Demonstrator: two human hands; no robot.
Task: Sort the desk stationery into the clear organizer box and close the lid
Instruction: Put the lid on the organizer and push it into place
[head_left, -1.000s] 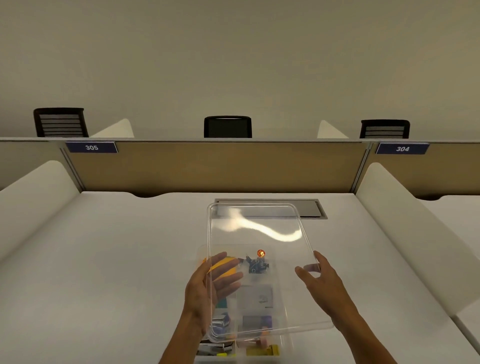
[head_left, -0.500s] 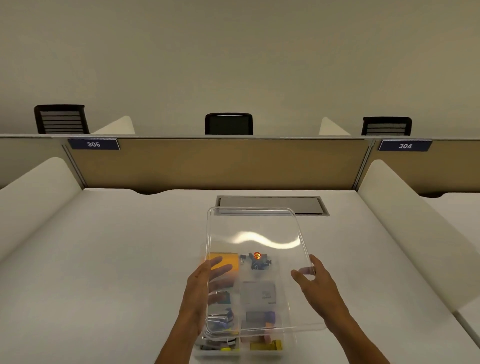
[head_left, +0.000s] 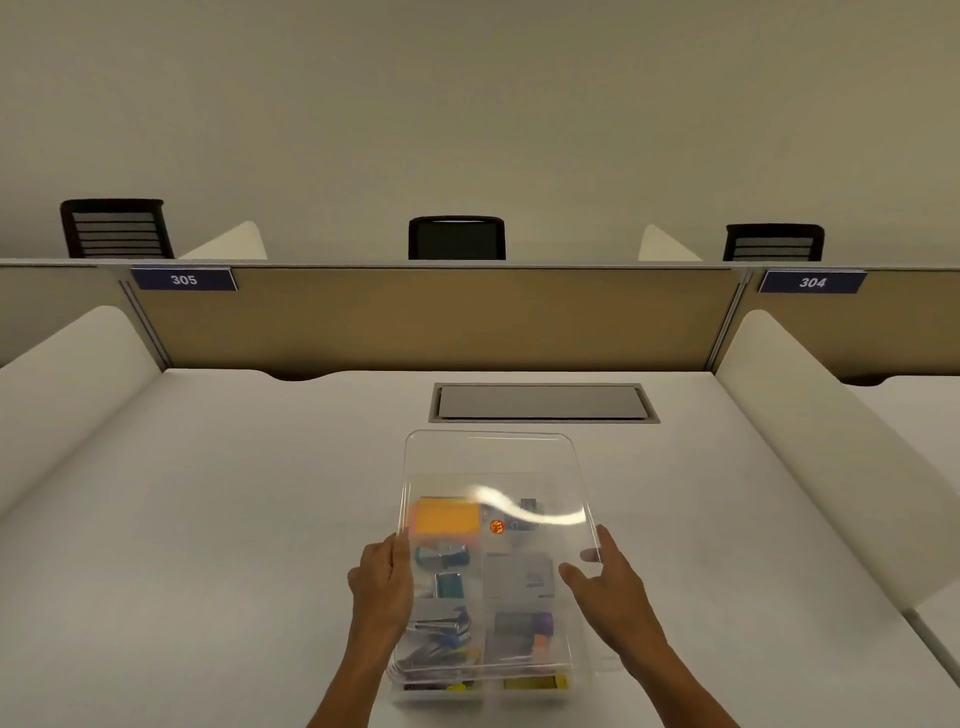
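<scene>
**A:** What is seen, from largest to smallest?

**B:** A wide white desk (head_left: 208, 519) is seen, walled by a tan partition (head_left: 441, 317) at the far edge and white dividers at both sides. Bare surface is left on either side of the work. A grey cable hatch (head_left: 543, 402) is set near the far edge.

**A:** And the task things?

**B:** A clear box (head_left: 524, 693) is placed at the near middle of the desk, filled with stationery, including an orange notepad (head_left: 448, 517). A clear lid (head_left: 491, 457) is held tilted over it, its far edge raised and not yet seated.

**A:** The hands?

**B:** The lid's left edge is gripped by the left hand (head_left: 382, 577); its right edge is pinched by the right hand (head_left: 605, 584).
</scene>
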